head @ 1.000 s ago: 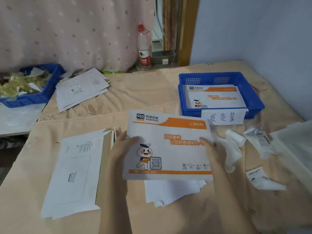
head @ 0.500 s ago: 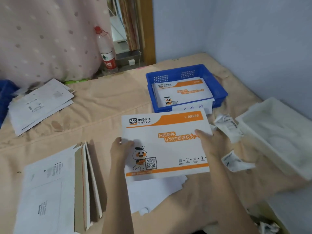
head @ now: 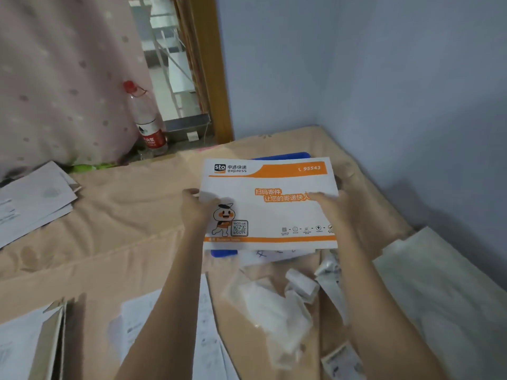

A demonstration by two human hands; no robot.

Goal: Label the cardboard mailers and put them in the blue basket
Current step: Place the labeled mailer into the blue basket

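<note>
Head view, item in transit: STO Express cardboard mailer (head: 270,204), gripped at its side edges by left hand (head: 196,208) and right hand (head: 330,207), has travelled forward from above the loose sheets to directly over the blue basket (head: 223,253), now almost wholly hidden beneath it. Status: flat, printed face up, above the basket; release appears the remaining step. Nearby: crumpled label backings (head: 274,305) on the bed.
</note>
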